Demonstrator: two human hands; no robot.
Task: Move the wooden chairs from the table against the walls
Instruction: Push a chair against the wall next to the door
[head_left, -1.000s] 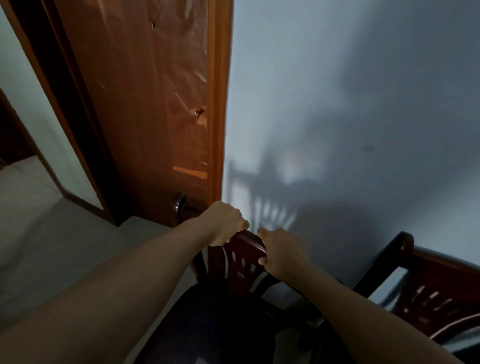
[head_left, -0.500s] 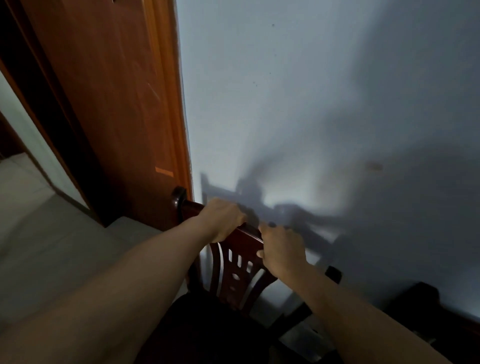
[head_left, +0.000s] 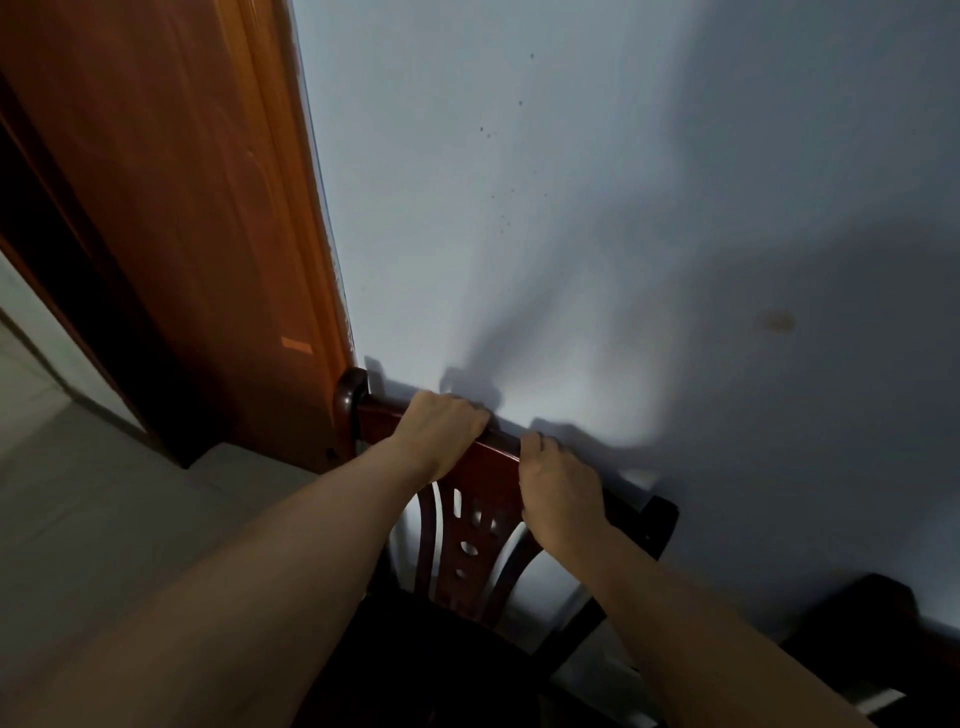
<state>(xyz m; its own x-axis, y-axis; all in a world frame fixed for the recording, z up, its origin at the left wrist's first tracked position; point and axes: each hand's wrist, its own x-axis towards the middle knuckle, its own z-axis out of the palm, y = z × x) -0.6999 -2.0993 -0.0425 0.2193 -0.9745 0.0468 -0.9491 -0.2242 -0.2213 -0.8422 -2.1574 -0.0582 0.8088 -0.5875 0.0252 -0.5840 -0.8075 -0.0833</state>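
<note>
Step in hand: seating wooden chair (head_left: 478, 525) vs. wall (head_left: 597, 234), just right of door frame (head_left: 311, 234). Left hand (head_left: 441, 431) & right hand (head_left: 558, 499): grip closed round top rail. Next: confirm back flush w/ wall, release

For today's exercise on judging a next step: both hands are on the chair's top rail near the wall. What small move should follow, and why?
Probably let go. The chair appears to stand with its back close to the wall, beside the door frame. The left hand and right hand each have a grip on the top rail, so releasing seems right, unless a last small nudge toward the wall is needed.
</note>
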